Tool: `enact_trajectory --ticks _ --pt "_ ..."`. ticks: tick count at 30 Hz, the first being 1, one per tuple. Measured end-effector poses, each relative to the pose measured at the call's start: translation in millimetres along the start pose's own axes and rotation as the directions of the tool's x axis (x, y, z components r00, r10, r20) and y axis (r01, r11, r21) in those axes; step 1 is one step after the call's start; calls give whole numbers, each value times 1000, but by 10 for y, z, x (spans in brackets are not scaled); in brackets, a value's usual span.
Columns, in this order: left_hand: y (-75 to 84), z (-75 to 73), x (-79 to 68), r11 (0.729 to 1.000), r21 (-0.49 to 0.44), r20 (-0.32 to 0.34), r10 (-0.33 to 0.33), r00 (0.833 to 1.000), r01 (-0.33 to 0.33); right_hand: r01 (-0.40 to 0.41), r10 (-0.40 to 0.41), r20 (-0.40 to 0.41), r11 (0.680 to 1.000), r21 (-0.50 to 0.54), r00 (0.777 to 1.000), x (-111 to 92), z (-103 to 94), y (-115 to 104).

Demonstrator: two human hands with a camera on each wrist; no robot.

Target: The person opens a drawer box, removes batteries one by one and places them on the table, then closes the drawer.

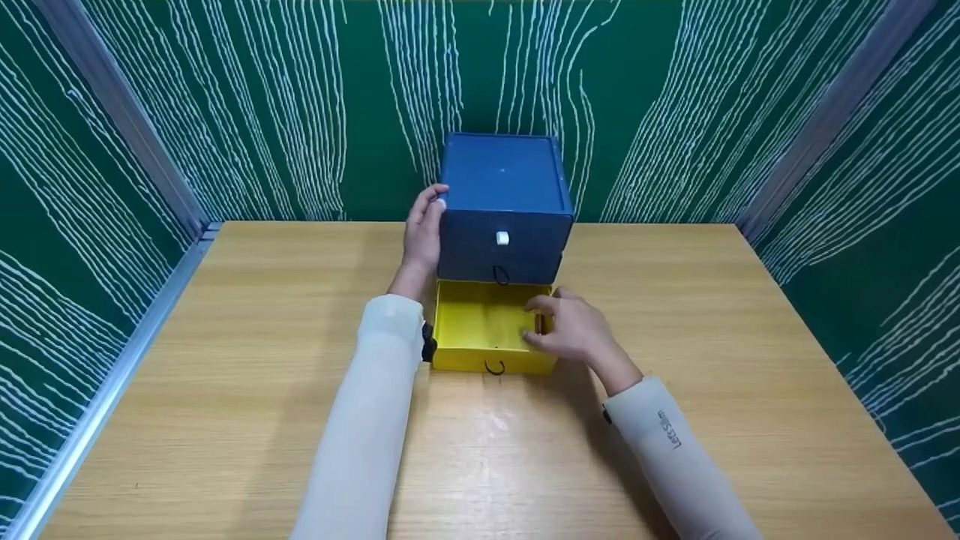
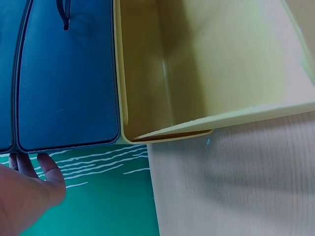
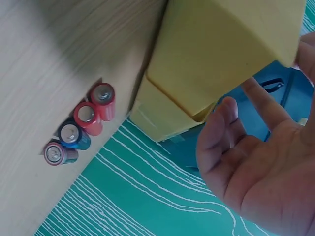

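A stacked drawer cabinet (image 1: 502, 180) has blue upper units and a yellow drawer (image 1: 480, 315) pulled forward at its base. My left hand (image 1: 424, 232) rests against the cabinet's left side, fingers extended along the blue wall, thumb near the front corner. Over the yellow drawer's right wall, my right hand (image 1: 577, 330) has thumb and fingers spread apart and loosely bent. In the right wrist view, the right hand (image 3: 270, 167) shows an uncovered palm, with the thumb by the drawer's corner and fingertips partly behind its wall. A small dark-brown patch shows between thumb and fingers in the head view.
Several batteries (image 3: 86, 114), red and blue, stand in a row beside the cabinet in the right wrist view. A white knob (image 1: 502, 238) and black loop pulls (image 1: 494, 367) mark the drawer fronts. Green walls with white lines enclose the wooden table (image 1: 225, 360).
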State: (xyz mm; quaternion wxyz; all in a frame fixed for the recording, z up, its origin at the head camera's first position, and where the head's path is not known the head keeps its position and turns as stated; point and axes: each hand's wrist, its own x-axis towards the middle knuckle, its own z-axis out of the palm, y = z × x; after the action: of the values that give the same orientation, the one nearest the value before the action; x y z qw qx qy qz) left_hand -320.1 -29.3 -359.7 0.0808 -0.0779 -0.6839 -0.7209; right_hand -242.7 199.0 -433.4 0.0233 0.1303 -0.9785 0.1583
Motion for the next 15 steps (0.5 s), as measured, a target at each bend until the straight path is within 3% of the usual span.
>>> enact_trajectory --ticks 6,15 --pt "5 -4 -4 1000 -3 -1 -12 1000 12 -34 36 29 997 -65 999 82 45 22" --pt "-5 -7 -2 1000 -16 -2 -12 1000 12 -55 57 30 997 -60 998 142 120 46"
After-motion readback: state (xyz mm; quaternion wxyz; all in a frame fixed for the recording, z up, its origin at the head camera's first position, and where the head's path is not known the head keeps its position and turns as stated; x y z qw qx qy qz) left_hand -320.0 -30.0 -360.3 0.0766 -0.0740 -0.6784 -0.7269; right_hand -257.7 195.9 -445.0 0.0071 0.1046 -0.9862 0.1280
